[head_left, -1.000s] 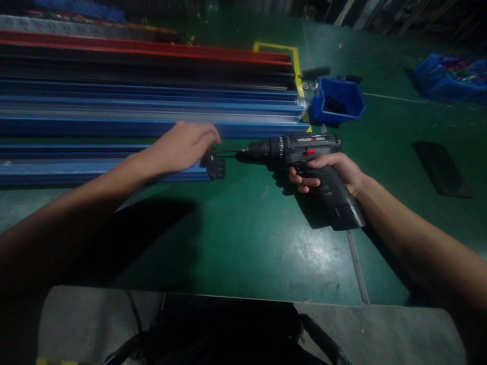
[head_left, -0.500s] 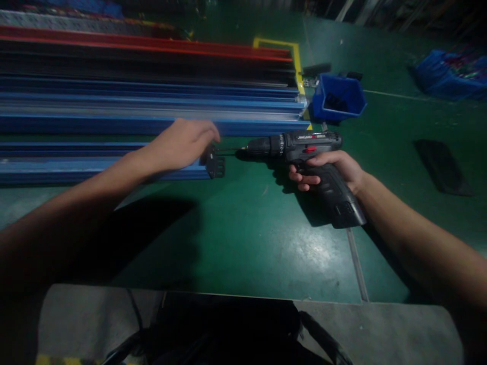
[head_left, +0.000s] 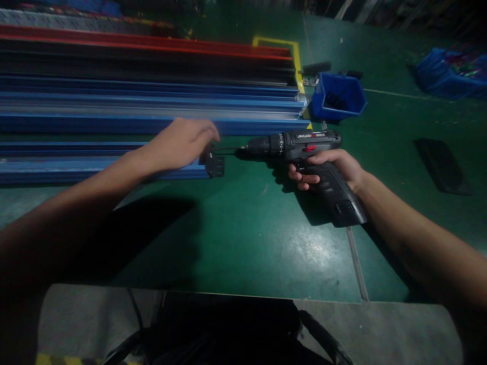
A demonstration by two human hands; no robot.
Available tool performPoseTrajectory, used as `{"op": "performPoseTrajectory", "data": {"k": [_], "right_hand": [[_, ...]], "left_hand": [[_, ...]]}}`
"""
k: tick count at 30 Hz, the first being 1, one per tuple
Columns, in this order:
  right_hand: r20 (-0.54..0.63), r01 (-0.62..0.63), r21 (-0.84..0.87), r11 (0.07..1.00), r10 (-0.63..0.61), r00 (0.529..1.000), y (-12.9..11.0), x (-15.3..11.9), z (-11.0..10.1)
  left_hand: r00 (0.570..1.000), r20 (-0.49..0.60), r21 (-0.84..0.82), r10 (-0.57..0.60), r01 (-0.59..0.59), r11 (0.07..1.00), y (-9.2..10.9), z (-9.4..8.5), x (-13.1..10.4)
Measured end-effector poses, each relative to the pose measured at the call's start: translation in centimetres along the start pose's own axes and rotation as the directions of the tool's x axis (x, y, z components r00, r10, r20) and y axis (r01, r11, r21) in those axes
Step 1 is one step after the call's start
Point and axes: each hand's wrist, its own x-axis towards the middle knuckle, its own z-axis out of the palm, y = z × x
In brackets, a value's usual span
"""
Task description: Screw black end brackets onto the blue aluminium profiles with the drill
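My right hand is closed round the grip of a black cordless drill, its long thin bit pointing left. The bit's tip reaches a black end cap on the end of a blue metal profile. Over that same end lies my left hand, fingers bent down round the profile and the cap. Its fingertips are partly hidden behind the cap, close to the bit's tip.
Behind the hands, several long blue, black and red profiles lie side by side. A blue bin with dark parts stands at their right end. Farther right are a dark flat object and a blue bag-like container. The green table's front edge runs below.
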Motion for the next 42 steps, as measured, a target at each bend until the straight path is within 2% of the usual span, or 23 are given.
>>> {"op": "performPoseTrajectory", "data": {"k": [5, 20, 24, 31, 38, 42], "right_hand": [[-0.020, -0.019, 0.007, 1.000, 0.019, 1.000, -0.1, -0.1, 0.1], [0.105, -0.017, 0.068, 0.998, 0.010, 0.994, 0.1, 0.2, -0.9], [0.104, -0.019, 0.076, 0.997, 0.011, 0.994, 0.1, 0.2, -0.9], [0.134, -0.026, 0.097, 0.995, 0.013, 0.991, 0.0, 0.3, -1.0], [0.044, -0.040, 0.060, 0.997, 0.037, 0.998, -0.1, 0.1, -0.6], [0.056, -0.029, 0.078, 0.997, 0.025, 0.998, 0.1, 0.2, -0.7]], "left_hand": [[1.000, 0.002, 0.007, 0.005, -0.005, 1.000, -0.1, 0.0, 0.0], [1.000, -0.010, 0.037, 0.018, -0.018, 0.999, -0.2, 0.0, 0.1], [1.000, -0.015, 0.041, 0.023, -0.022, 0.999, -0.3, 0.0, 0.0], [0.996, 0.091, 0.113, -0.018, 0.007, 0.994, 0.8, -0.9, -0.2], [0.998, 0.065, 0.093, 0.004, -0.010, 0.996, 0.4, -0.6, -0.2], [1.000, -0.001, 0.057, 0.016, -0.016, 0.998, -0.2, 0.0, 0.0]]}}
